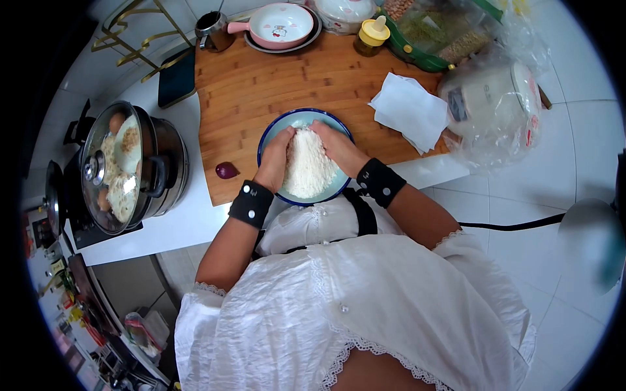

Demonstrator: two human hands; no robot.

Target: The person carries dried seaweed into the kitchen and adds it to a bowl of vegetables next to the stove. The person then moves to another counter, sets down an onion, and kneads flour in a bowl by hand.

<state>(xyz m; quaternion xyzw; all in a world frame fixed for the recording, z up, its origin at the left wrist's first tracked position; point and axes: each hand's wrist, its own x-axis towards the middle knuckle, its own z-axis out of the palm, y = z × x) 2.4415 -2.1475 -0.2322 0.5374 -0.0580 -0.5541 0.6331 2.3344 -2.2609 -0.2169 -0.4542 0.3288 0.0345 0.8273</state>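
A blue-rimmed enamel bowl [334, 189] sits at the near edge of the wooden board and holds a mound of white flour [308, 166]. Both of my hands are inside it. My left hand [276, 156] lies along the left side of the mound, its fingers curled into the flour and partly buried. Opposite, my right hand [336, 144] grips flour near the far right of the bowl, with its fingertips partly covered. A small purple onion [226, 171] lies on the board, left of the bowl.
The wooden board [261, 85] carries white paper sheets [409, 111], a pink-handled pan [280, 26], a yellow-lidded oil jar [372, 36] and a metal cup [214, 31]. A lidded steamer [117, 166] with eggs stands left. A plastic-wrapped appliance [492, 107] stands right.
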